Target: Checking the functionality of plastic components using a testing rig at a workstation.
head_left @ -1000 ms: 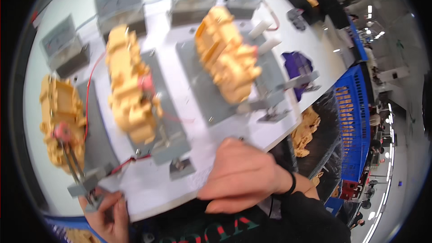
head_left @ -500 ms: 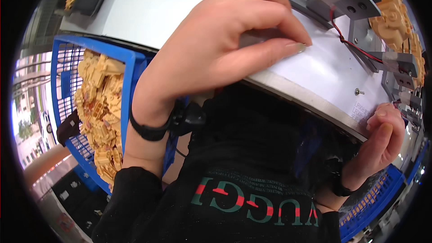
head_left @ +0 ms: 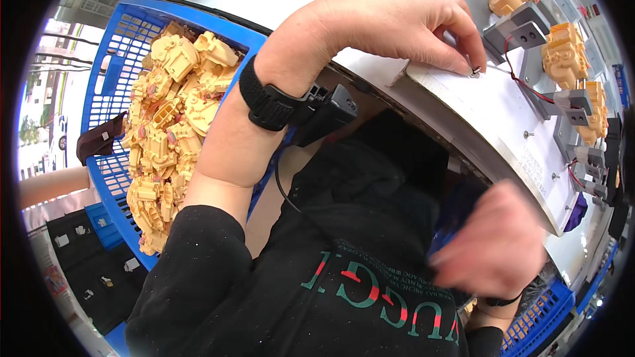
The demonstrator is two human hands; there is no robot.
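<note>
We are pinching a little metal switch (head_left: 475, 72) on the white board (head_left: 493, 109) with our left hand (head_left: 420, 30), fingertips nearly together. Our right hand (head_left: 496, 244) is looking blurry; we cannot tell its grip.

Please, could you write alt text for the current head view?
A person's left hand pinches a small metal toggle on a white board. The right hand, blurred, is near the board's edge. At left, a blue basket holds many yellow parts.

Parts (head_left: 161, 152) lie in a basket (head_left: 165, 10) on the left; switches (head_left: 527, 135) stand on a board (head_left: 493, 116) on the right, near its front.
</note>
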